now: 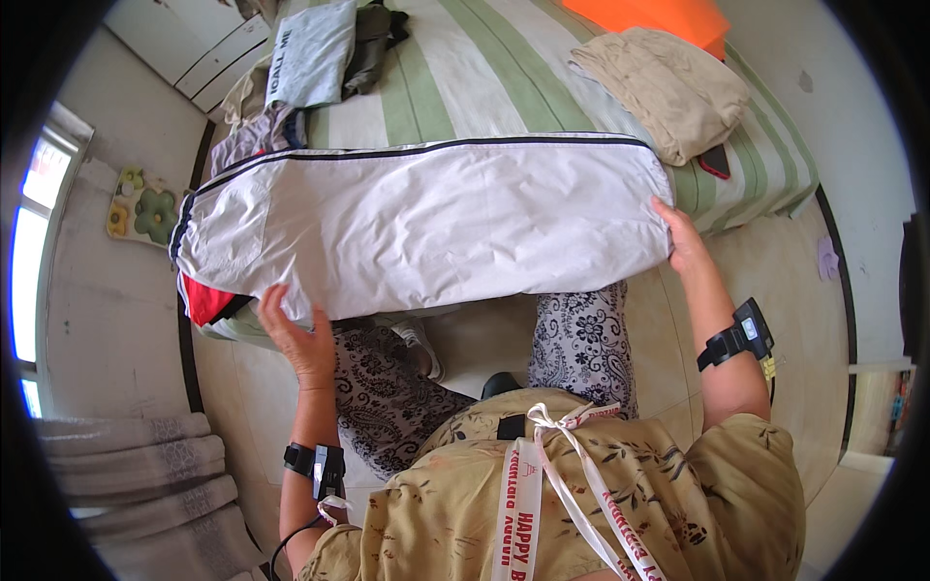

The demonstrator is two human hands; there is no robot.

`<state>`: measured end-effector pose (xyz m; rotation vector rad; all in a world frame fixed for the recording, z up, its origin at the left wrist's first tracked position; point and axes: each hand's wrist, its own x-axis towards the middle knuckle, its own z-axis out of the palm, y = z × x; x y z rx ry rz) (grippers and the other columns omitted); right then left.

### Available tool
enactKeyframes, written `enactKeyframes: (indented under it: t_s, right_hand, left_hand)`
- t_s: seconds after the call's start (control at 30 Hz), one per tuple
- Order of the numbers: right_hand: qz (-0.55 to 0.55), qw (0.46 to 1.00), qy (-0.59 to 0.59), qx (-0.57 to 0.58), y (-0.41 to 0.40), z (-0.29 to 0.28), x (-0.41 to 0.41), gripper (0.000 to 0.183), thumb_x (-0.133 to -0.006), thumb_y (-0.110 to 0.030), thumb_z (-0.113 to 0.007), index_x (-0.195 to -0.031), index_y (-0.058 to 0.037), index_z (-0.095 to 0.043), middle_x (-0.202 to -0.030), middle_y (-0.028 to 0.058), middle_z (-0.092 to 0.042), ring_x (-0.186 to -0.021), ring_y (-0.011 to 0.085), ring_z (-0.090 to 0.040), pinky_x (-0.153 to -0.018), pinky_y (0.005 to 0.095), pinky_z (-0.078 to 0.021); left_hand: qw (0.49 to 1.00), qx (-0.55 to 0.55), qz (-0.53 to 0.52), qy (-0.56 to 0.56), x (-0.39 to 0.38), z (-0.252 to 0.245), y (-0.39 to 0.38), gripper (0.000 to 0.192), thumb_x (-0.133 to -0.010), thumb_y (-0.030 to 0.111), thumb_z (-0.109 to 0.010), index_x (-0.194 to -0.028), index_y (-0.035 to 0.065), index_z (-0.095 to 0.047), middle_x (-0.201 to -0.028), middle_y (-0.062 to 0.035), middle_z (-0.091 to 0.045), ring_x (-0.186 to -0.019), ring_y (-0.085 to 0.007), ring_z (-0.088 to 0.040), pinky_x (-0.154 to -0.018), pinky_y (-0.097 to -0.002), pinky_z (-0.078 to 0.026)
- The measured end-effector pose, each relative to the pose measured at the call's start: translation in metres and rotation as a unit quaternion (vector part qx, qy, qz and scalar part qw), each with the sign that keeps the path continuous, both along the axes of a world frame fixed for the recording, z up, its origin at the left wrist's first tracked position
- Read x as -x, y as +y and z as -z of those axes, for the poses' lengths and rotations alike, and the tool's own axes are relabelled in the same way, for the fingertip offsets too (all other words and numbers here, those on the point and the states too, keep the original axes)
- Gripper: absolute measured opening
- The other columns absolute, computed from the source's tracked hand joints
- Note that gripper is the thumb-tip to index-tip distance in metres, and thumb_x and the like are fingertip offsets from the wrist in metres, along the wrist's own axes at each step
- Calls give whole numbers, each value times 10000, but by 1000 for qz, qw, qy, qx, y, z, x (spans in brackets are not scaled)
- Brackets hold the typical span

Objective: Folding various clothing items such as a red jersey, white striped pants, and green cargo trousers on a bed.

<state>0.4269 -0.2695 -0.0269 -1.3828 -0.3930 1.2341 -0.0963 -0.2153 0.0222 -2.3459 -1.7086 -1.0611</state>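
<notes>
White trousers [465,218] with a dark side stripe and a gathered waistband at the left lie folded lengthwise across the bed's near edge. Their near side reaches over my knees. My right hand [683,236] grips the right-hand end, thumb on top and the other fingers mostly hidden beneath. At the lower left edge, my left hand [299,338] touches the white cloth with thumb and fingers spread apart. Red cloth [207,299] shows under the waistband end, close to my left hand.
On the striped bed [479,65] lie folded beige clothing [665,91], a phone [716,163], an orange item [654,18] and a light printed garment [312,58] beside dark clothing [369,51]. Crumpled grey cloth [261,138] sits behind the waistband. A grey patterned cushioned seat [145,479] stands at lower left.
</notes>
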Motion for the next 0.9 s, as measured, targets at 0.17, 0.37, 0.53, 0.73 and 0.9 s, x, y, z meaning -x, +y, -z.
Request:
enactKeyframes:
  t_s: [0.17,0.37,0.53,0.73,0.9]
  right_hand:
    - [-54,996,69,30,19,-20,9,493,-772,-302,-621,-1126,14,-488,-1064,102,-569,-916,176,-568,-786,302,-456]
    - [-48,983,-170,-45,44,-36,7,461,-774,-190,-611,-1136,53,-462,-1053,124,-564,-888,180,-562,-786,274,-435]
    - [-12,951,-279,-132,87,-118,9,424,-790,-209,-600,-1109,44,-480,-1032,116,-567,-885,179,-555,-775,288,-447]
    - [-18,930,-322,-176,136,-142,-68,405,-783,-213,-593,-1089,34,-495,-985,103,-584,-866,176,-558,-766,282,-434]
    - [-72,865,-496,24,146,-63,-101,398,-783,-212,-568,-1086,41,-517,-986,114,-590,-850,169,-553,-763,280,-421]
  left_hand:
    - [830,196,-170,-494,57,24,20,549,-756,251,-643,-1163,36,-344,-1039,-89,-478,-968,-181,-442,-764,-363,-389]
    - [767,299,-204,-530,67,20,51,525,-755,218,-654,-1165,51,-371,-1020,-75,-509,-878,-173,-516,-714,-308,-438]
    - [683,310,-88,-655,57,22,59,419,-745,92,-628,-1102,22,-422,-998,-96,-550,-887,-218,-566,-751,-371,-491]
    - [661,296,-91,-683,-5,19,60,372,-702,53,-654,-1009,21,-448,-943,-100,-564,-815,-216,-579,-647,-355,-507]
    - [690,307,-138,-641,-13,36,60,465,-704,138,-681,-1034,-25,-398,-910,-108,-554,-784,-201,-568,-599,-303,-485]
